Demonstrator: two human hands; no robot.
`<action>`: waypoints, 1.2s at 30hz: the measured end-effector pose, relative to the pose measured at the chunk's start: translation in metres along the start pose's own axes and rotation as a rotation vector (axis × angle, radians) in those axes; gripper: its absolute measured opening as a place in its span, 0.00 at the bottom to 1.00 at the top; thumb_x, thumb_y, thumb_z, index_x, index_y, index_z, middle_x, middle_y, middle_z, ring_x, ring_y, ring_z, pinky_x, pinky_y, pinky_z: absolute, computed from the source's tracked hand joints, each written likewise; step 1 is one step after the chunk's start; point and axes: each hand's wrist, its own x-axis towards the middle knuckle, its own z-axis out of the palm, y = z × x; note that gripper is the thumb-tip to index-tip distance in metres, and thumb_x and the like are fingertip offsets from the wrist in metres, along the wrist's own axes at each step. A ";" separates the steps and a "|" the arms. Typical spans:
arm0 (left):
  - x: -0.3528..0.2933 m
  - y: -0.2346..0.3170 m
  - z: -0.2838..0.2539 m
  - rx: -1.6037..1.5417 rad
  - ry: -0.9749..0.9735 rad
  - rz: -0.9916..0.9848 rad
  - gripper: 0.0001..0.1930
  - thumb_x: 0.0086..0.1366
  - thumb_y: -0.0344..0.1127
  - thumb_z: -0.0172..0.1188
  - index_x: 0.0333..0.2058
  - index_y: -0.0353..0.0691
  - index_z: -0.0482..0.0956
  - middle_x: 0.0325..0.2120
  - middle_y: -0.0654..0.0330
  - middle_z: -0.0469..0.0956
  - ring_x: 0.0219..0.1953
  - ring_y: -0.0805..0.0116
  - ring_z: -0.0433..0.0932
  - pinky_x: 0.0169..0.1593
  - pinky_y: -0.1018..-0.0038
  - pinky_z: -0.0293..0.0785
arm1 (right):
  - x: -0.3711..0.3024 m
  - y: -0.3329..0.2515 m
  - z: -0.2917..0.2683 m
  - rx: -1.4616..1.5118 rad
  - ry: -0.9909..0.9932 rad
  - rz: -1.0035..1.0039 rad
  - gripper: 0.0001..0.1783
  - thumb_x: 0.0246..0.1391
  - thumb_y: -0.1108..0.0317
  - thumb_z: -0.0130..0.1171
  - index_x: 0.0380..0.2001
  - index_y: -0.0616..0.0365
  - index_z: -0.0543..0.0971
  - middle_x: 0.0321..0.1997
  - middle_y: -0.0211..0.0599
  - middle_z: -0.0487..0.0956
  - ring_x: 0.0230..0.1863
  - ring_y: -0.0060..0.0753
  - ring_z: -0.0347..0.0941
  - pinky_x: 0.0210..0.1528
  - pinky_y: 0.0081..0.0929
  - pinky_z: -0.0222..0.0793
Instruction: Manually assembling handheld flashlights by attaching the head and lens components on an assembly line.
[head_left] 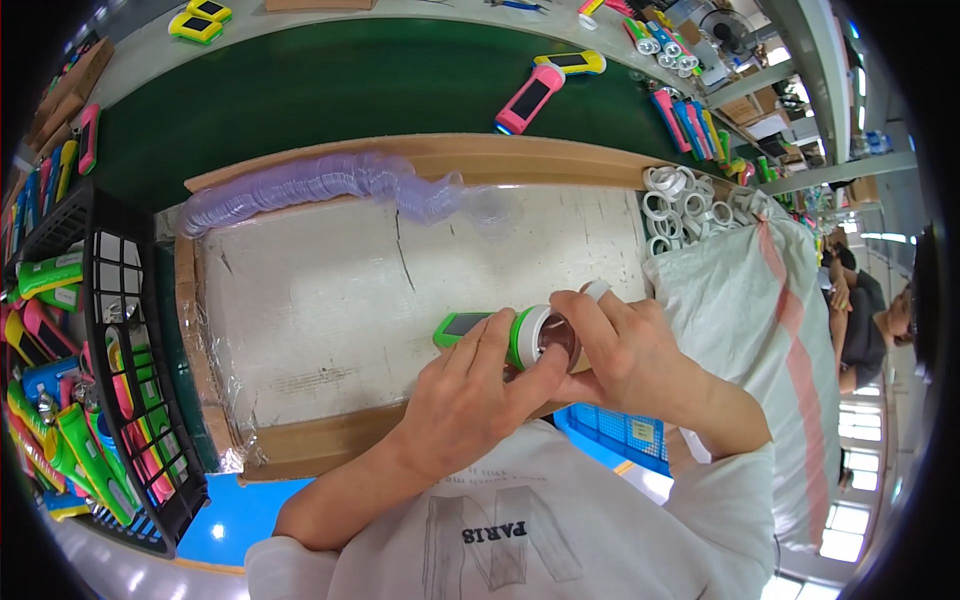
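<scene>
My left hand [465,385] is wrapped round a green flashlight [447,328] with a dark panel on its body. The flashlight lies on its side, its wide white-rimmed head toward the right. My right hand [630,350] is closed at that head, its fingers bent around the front. A clear round lens [571,338] shows at the opening between both hands. One white ring [597,289] sticks out at my right fingers. My right palm and part of the flashlight's underside are hidden.
A row of clear discs [300,190] lies along the far side of a cardboard tray [330,440]. White rings [690,205] are heaped at the right beside a large woven sack [750,300]. A black crate [120,300] of flashlights stands left. Beyond, a pink flashlight [530,98] rests on a green belt [350,90].
</scene>
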 end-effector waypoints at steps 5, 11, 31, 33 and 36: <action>-0.001 -0.007 -0.004 0.052 -0.031 0.069 0.17 0.55 0.33 0.62 0.45 0.53 0.76 0.41 0.46 0.76 0.39 0.60 0.81 0.33 0.74 0.80 | 0.012 0.007 -0.017 0.016 0.074 -0.261 0.36 0.43 0.56 0.70 0.53 0.62 0.70 0.35 0.42 0.76 0.30 0.41 0.77 0.29 0.33 0.76; 0.002 -0.001 0.000 -0.023 -0.020 0.048 0.17 0.54 0.32 0.61 0.44 0.52 0.77 0.41 0.47 0.76 0.39 0.61 0.82 0.33 0.75 0.80 | -0.001 0.004 -0.013 0.039 -0.138 0.074 0.33 0.45 0.60 0.68 0.52 0.64 0.70 0.35 0.46 0.76 0.32 0.39 0.78 0.27 0.34 0.75; 0.003 0.002 -0.004 -0.085 -0.072 0.088 0.18 0.53 0.31 0.63 0.45 0.49 0.78 0.38 0.47 0.77 0.37 0.59 0.81 0.32 0.71 0.80 | -0.005 0.010 -0.007 0.103 0.088 -0.112 0.28 0.45 0.60 0.68 0.46 0.65 0.71 0.30 0.47 0.76 0.29 0.49 0.76 0.29 0.38 0.75; 0.006 -0.003 -0.006 -0.081 -0.084 0.091 0.19 0.53 0.31 0.63 0.46 0.49 0.78 0.39 0.46 0.76 0.38 0.57 0.81 0.33 0.70 0.80 | -0.002 0.014 -0.004 -0.013 0.087 -0.281 0.29 0.43 0.57 0.69 0.44 0.64 0.71 0.28 0.45 0.76 0.34 0.49 0.76 0.30 0.38 0.74; 0.012 0.004 0.001 -0.066 -0.078 0.114 0.18 0.54 0.31 0.62 0.46 0.48 0.78 0.39 0.46 0.77 0.40 0.56 0.81 0.34 0.70 0.80 | -0.013 0.016 0.019 0.241 0.193 0.039 0.32 0.43 0.57 0.71 0.48 0.63 0.72 0.32 0.46 0.77 0.30 0.49 0.76 0.30 0.39 0.75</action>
